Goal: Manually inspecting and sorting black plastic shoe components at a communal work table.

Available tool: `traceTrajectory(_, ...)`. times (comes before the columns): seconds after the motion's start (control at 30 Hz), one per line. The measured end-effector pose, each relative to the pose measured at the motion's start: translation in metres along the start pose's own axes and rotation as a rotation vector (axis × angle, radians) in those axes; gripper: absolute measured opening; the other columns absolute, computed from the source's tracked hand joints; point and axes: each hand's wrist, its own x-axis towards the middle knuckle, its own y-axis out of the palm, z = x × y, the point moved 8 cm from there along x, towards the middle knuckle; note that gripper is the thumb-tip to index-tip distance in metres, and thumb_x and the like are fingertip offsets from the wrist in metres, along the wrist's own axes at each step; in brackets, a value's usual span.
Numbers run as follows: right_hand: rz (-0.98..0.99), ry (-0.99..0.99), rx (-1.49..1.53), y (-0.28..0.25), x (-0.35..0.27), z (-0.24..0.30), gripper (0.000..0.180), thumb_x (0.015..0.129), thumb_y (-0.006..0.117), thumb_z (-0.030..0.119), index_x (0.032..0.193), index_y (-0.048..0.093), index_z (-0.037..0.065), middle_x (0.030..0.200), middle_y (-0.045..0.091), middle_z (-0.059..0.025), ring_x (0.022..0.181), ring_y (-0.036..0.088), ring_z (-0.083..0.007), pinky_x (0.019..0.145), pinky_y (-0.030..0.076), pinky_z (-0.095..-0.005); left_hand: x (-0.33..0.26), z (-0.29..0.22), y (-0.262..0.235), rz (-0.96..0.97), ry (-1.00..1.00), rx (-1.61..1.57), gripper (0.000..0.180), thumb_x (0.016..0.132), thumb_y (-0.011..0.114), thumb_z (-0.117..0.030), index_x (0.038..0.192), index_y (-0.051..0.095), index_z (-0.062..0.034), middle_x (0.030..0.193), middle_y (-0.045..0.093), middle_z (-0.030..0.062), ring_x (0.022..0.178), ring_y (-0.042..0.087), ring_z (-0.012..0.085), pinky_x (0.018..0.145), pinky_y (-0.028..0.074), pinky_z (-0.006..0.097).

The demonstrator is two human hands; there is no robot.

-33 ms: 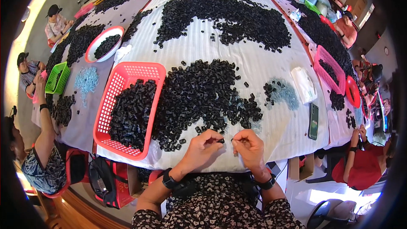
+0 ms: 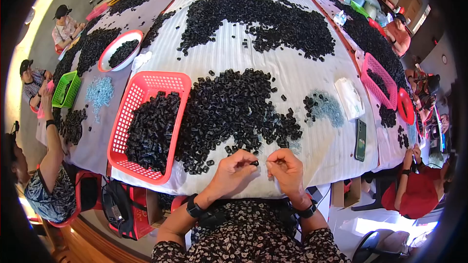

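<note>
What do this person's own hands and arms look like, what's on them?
The left hand and right hand wear no gloves. A black left wristband and a black right wristband circle the wrists. The dark sleeves, printed with pale flowers, stop short of them.

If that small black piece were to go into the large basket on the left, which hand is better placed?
Probably the left hand: it pinches the black piece and is nearer the pink basket. The right hand is farther away.
</note>
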Motion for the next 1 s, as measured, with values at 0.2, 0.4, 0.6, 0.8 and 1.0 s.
traceTrajectory(0.2, 0.124, -0.024, -0.026, 0.021, 0.003, 0.01, 0.009, 0.083, 0.059, -0.004, 0.09, 0.056, 0.0, 0.08, 0.053, 0.0, 0.064, 0.047, -0.0051, 0.057, 0.038, -0.0195, -0.013, -0.011, 0.002, 0.028, 0.001, -0.129, 0.017, 0.085, 0.063, -0.003, 0.101, 0.058, 0.0011, 0.089, 0.06, 0.0018, 0.083, 0.055, 0.0055, 0.074, 0.046, 0.021)
traceTrajectory(0.4, 0.121, -0.112, -0.391, 0.02, -0.01, 0.023, 0.01, 0.078, 0.059, -0.007, 0.084, 0.06, 0.0, 0.077, 0.056, -0.0035, 0.064, 0.051, -0.008, 0.055, 0.04, -0.0221, -0.019, -0.005, 0.004, 0.01, 0.003, -0.184, 0.012, 0.086, 0.061, -0.002, 0.097, 0.058, 0.0004, 0.087, 0.061, 0.0018, 0.078, 0.055, 0.0042, 0.068, 0.045, 0.018)
traceTrajectory(0.6, 0.292, -0.136, -0.49, 0.018, -0.019, 0.036, 0.009, 0.078, 0.06, -0.006, 0.086, 0.06, 0.0, 0.077, 0.058, -0.0045, 0.065, 0.054, -0.0095, 0.056, 0.042, -0.0231, -0.03, -0.001, 0.021, 0.228, -0.145, -0.111, 0.013, 0.083, 0.065, -0.003, 0.095, 0.061, 0.0002, 0.089, 0.063, 0.0032, 0.081, 0.056, 0.0046, 0.071, 0.045, 0.02)
traceTrajectory(0.8, 0.477, 0.378, -0.043, 0.018, -0.027, 0.006, 0.01, 0.083, 0.061, -0.004, 0.089, 0.057, 0.002, 0.081, 0.056, 0.0008, 0.069, 0.053, -0.0054, 0.059, 0.042, -0.0191, -0.035, -0.005, 0.028, 0.321, -0.158, -0.104, 0.011, 0.083, 0.065, -0.002, 0.092, 0.061, 0.0001, 0.086, 0.064, 0.0036, 0.08, 0.057, 0.0062, 0.071, 0.046, 0.021)
traceTrajectory(1.0, 0.562, 0.479, -0.04, 0.023, -0.029, -0.001, 0.011, 0.082, 0.063, -0.003, 0.088, 0.055, 0.002, 0.078, 0.054, 0.0, 0.066, 0.052, -0.0058, 0.058, 0.042, -0.0189, -0.036, -0.015, 0.028, 0.345, -0.059, -0.07, 0.011, 0.082, 0.065, 0.0, 0.091, 0.061, -0.0008, 0.085, 0.065, 0.004, 0.081, 0.059, 0.0071, 0.071, 0.049, 0.023)
